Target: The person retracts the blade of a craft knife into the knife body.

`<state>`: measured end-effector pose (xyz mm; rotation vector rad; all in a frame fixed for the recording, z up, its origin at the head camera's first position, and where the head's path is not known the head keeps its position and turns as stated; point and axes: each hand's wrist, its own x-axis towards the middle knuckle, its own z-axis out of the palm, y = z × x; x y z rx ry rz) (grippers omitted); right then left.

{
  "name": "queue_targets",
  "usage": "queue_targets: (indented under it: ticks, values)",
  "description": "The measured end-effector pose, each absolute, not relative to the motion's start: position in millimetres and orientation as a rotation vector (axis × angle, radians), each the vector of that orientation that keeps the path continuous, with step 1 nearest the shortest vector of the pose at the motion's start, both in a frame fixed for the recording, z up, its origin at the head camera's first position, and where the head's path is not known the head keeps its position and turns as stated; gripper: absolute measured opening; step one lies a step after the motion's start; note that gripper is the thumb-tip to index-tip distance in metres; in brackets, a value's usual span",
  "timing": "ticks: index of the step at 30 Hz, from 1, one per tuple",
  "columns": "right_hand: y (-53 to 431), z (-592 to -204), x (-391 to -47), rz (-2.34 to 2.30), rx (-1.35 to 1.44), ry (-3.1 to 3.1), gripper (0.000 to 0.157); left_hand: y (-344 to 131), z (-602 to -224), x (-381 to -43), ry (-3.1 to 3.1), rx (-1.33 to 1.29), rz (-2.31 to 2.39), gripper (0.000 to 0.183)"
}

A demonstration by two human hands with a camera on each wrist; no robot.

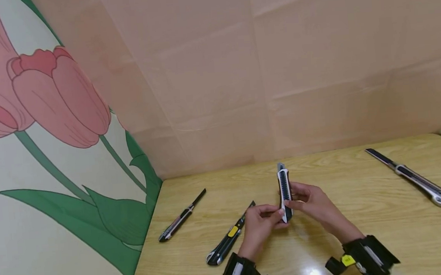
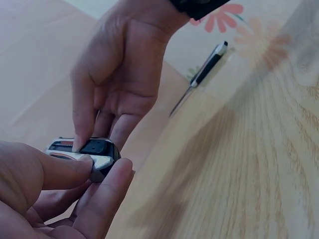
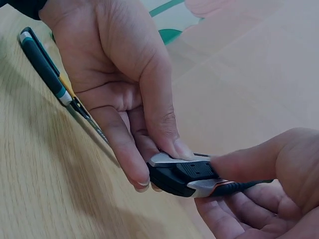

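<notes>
Both hands hold a black-and-white utility knife [image 1: 284,190] above the table, its short grey tip pointing up in the head view. My left hand [image 1: 259,227] pinches the lower end between thumb and fingers. From the other side, my right hand [image 1: 316,205] grips the body, its thumb on the front near the black slider [image 3: 195,171]. In the left wrist view, thumbs of both hands press on the knife [image 2: 103,162]. Just beyond my left hand lies a black utility knife with a yellow slider [image 1: 233,231], partly hidden by that hand.
A smaller utility knife [image 1: 178,222] lies at the left of the wooden table [image 1: 348,175], its dark blade extended. Another long one [image 1: 418,180] rests at the right, blade extended toward the back. A pinkish cloth [image 1: 216,77] hangs behind; a tulip-print cloth [image 1: 58,102] hangs at left.
</notes>
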<state>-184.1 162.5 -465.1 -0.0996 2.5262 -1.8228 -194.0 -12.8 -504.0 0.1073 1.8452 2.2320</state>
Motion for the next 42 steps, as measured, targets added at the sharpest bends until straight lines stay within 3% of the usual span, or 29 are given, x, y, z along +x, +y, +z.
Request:
queue_targets:
  ticks: [23, 42]
  values:
    - [167.7, -465.2, -190.8, -1.794, -0.016, 2.638, 0.039, -5.8, -502.3, -190.9, 1.891, 0.23, 2.124, 0.006]
    - [178.0, -483.9, -193.2, -1.45, 0.03, 2.854, 0.038, -2.4, -509.3, -191.2, 2.305, 0.344, 1.749, 0.009]
